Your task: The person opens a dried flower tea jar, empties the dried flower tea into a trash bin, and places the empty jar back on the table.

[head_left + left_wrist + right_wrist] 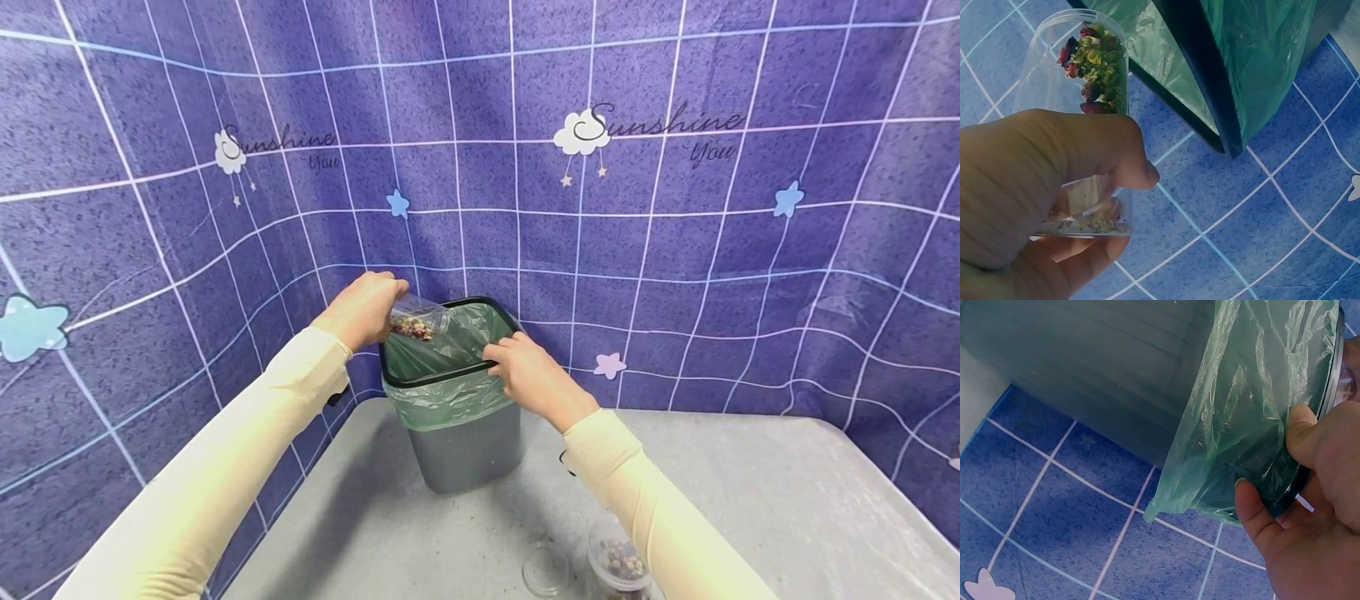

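Note:
My left hand (pixel 363 308) grips a clear plastic jar (pixel 431 317), tilted on its side over the left part of a grey trash bin (pixel 468 450). Dried flower buds and petals (pixel 1100 59) lie along the jar's wall near its mouth, with fine crumbs at the base. Green bag plastic (pixel 442 404) lines the bin and folds over its black rim (pixel 442 377). At the rim's right side, my right hand (pixel 536 375) holds the edge, thumb and fingers around liner and rim. Its thumb (pixel 1300 434) presses the liner in the right wrist view.
A second clear jar (pixel 611 546) with similar dried flowers stands at the front of the grey table (pixel 720 500), partly behind my right forearm. Beside it lies a round clear lid (pixel 546 570). A purple gridded curtain (pixel 637 250) hangs behind and to the left.

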`<action>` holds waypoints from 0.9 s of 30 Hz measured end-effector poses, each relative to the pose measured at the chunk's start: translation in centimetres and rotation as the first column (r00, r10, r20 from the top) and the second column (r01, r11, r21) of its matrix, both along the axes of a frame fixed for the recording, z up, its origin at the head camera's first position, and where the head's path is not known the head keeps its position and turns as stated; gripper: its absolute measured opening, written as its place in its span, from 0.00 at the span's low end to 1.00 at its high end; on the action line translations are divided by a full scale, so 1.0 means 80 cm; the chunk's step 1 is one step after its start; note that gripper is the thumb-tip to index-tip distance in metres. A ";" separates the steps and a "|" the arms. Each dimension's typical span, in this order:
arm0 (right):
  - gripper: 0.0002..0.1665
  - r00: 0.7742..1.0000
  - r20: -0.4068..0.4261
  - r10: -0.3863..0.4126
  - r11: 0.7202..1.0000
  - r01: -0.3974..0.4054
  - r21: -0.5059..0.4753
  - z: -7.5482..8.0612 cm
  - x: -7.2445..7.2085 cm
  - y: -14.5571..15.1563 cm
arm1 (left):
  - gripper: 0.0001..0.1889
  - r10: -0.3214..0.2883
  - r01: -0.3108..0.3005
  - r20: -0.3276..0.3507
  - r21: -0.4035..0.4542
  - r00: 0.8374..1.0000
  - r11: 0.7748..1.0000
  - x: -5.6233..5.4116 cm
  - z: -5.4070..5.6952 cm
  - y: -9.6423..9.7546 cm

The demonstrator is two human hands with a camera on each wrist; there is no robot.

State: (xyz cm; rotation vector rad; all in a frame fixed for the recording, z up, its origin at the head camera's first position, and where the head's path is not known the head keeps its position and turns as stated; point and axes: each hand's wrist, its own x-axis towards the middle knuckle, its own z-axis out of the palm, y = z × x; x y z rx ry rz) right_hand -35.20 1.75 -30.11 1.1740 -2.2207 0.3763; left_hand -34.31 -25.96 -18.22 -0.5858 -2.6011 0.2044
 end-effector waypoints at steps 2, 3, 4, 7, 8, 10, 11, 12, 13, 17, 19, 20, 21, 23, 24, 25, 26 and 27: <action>0.20 1.000 0.007 -0.002 1.000 0.002 0.004 0.000 0.000 0.000 | 0.19 0.004 -0.004 -0.009 -0.011 1.000 1.000 0.001 0.000 0.001; 0.20 1.000 0.008 -0.002 1.000 0.002 0.007 0.000 -0.001 0.000 | 0.19 0.006 -0.007 -0.012 -0.016 1.000 1.000 0.001 0.000 0.002; 0.20 1.000 0.012 -0.003 1.000 0.003 0.009 0.000 -0.001 0.000 | 0.19 0.009 -0.009 -0.016 -0.021 1.000 1.000 0.001 0.001 0.002; 0.20 1.000 0.016 -0.001 1.000 0.001 0.016 0.000 -0.002 0.000 | 0.19 0.031 -0.032 -0.019 -0.038 0.999 0.999 0.001 0.001 0.004; 0.19 1.000 0.018 0.000 1.000 -0.001 0.018 0.000 -0.002 0.000 | 0.19 0.038 -0.039 -0.019 -0.043 0.999 0.998 0.001 0.001 0.004; 0.19 1.000 0.021 0.001 1.000 -0.001 0.022 0.000 -0.002 -0.001 | 0.20 0.050 -0.051 -0.019 -0.056 0.999 0.997 0.002 0.002 0.005; 0.19 1.000 0.021 0.000 1.000 -0.001 0.023 0.000 -0.003 -0.001 | 0.19 0.054 -0.055 -0.019 -0.063 0.998 0.996 0.002 0.003 0.006; 0.19 1.000 0.022 -0.002 1.000 0.001 0.024 0.000 -0.003 -0.001 | 0.19 0.054 -0.055 -0.020 -0.069 0.998 0.996 0.003 0.004 0.007; 0.19 1.000 0.019 -0.003 1.000 0.003 0.026 0.001 -0.003 -0.001 | 0.19 0.054 -0.055 -0.020 -0.072 0.998 0.996 0.004 0.005 0.008; 0.19 1.000 0.017 -0.006 1.000 0.005 0.026 0.001 -0.003 0.000 | 0.19 0.049 -0.050 -0.021 -0.077 0.999 0.996 0.005 0.008 0.011; 0.19 1.000 0.018 -0.002 1.000 0.002 0.024 0.001 -0.003 -0.001 | 0.20 0.048 -0.049 -0.021 -0.078 0.999 0.996 0.004 0.008 0.011; 0.19 1.000 0.021 0.000 1.000 0.000 0.021 0.001 -0.003 -0.001 | 0.20 0.046 -0.048 -0.022 -0.082 0.999 0.995 0.004 0.008 0.011; 0.19 1.000 0.022 0.002 1.000 -0.003 0.020 0.001 -0.003 -0.001 | 0.20 0.047 -0.049 -0.023 -0.086 0.999 0.995 0.003 0.009 0.012; 0.19 1.000 0.021 0.003 1.000 -0.003 0.022 0.000 -0.003 -0.001 | 0.21 0.050 -0.052 -0.025 -0.095 0.998 0.994 0.003 0.009 0.013; 0.19 1.000 0.020 0.002 1.000 -0.003 0.023 0.001 -0.003 0.000 | 0.22 0.052 -0.055 -0.028 -0.098 0.998 0.994 0.003 0.009 0.014; 0.19 1.000 0.019 0.001 1.000 -0.001 0.024 0.001 -0.003 0.000 | 0.22 0.054 -0.057 -0.032 -0.103 0.998 0.993 0.002 0.009 0.015; 0.19 1.000 0.019 -0.001 1.000 0.000 0.024 0.001 -0.003 0.000 | 0.21 0.054 -0.058 -0.038 -0.107 0.998 0.993 0.002 0.009 0.016; 0.19 1.000 0.020 -0.004 1.000 0.004 0.023 0.001 -0.003 0.000 | 0.21 0.054 -0.058 -0.044 -0.108 0.998 0.992 0.002 0.009 0.018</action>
